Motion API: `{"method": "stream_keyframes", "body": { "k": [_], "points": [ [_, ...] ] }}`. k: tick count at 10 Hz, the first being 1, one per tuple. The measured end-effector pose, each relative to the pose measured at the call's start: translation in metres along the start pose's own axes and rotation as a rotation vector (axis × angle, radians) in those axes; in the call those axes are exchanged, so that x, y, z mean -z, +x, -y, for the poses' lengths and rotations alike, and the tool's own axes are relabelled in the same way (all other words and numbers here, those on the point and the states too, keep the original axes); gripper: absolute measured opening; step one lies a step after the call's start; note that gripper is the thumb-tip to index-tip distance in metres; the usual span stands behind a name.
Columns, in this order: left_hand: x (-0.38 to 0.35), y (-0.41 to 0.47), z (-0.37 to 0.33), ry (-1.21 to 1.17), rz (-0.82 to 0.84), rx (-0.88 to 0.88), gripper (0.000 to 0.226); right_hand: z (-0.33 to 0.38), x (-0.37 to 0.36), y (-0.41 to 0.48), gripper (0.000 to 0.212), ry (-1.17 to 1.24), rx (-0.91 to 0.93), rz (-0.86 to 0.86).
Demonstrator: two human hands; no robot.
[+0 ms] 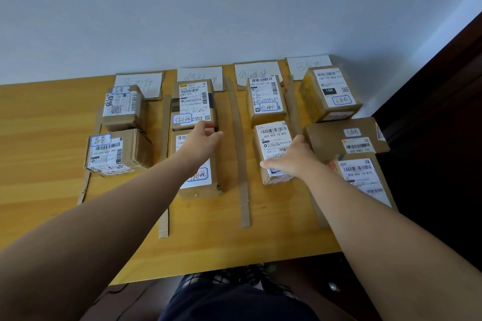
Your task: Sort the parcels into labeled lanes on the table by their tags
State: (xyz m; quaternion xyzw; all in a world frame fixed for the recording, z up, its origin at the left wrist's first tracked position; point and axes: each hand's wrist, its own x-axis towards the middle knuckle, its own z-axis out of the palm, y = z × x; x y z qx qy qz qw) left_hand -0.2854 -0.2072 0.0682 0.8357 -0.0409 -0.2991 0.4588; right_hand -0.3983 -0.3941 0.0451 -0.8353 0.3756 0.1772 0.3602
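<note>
Nine parcels (120, 107) lie within four lanes (281, 206) on counter (39, 125), sorting apparently finished bar squaring: right hand (294, 159) spread flat on near third-lane parcel (273, 135), left hand (200, 143) loosely curled over near second-lane parcel (198, 180), grasp indeterminate.

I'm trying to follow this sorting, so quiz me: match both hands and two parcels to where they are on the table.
Things:
1 left hand
2 right hand
3 parcel with black 15H patch
4 flat parcel

Places:
A second lane from left
B far end, rightmost lane
C third lane from left
D middle, rightmost lane

Pairs: 1-A, 2-C, 3-B, 4-D.
</note>
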Motion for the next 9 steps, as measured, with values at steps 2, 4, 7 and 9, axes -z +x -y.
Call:
{"method": "stream_keyframes", "body": {
  "k": [2,4,7,9],
  "points": [
    [0.001,-0.001,0.004,-0.012,-0.006,0.009,0.043,-0.002,-0.007,0.004,0.094,0.016,-0.004,0.010],
    [0.001,-0.003,0.004,-0.003,-0.014,0.015,0.045,0.000,-0.006,0.007,0.091,0.068,-0.012,-0.007],
    [0.015,-0.009,0.009,-0.013,-0.059,-0.007,0.041,0.002,-0.010,0.004,0.105,-0.085,0.017,-0.135],
    [0.039,-0.019,0.015,-0.042,-0.095,-0.024,0.042,0.019,-0.009,-0.018,0.089,-0.198,0.037,-0.290]
  ]
}}
